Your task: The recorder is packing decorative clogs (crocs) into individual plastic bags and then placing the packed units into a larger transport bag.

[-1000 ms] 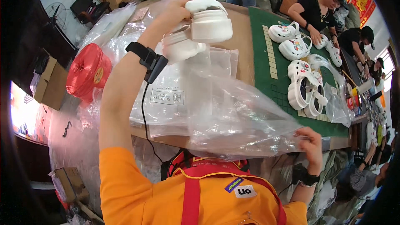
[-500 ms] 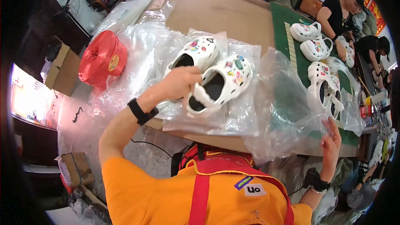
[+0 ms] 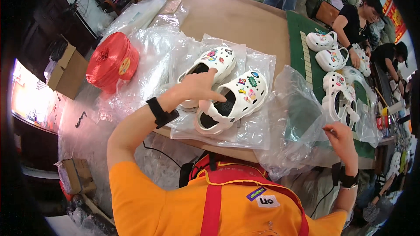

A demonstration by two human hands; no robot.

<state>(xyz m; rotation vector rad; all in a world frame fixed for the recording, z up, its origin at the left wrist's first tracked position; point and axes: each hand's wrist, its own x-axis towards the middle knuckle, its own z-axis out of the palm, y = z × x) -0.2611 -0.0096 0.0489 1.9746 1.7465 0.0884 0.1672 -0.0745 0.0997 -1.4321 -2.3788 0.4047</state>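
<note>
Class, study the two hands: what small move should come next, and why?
Probably the left hand should lift clear of the two white clogs: both rest on flat clear plastic, and its fingers look spread rather than closed around them. The right hand is by a loose clear bag.

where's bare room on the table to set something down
Brown tabletop beyond the clogs by the left hand, between clear plastic and the green mat, looks bare. Crowded: around that hand and the mat's right side.
</note>
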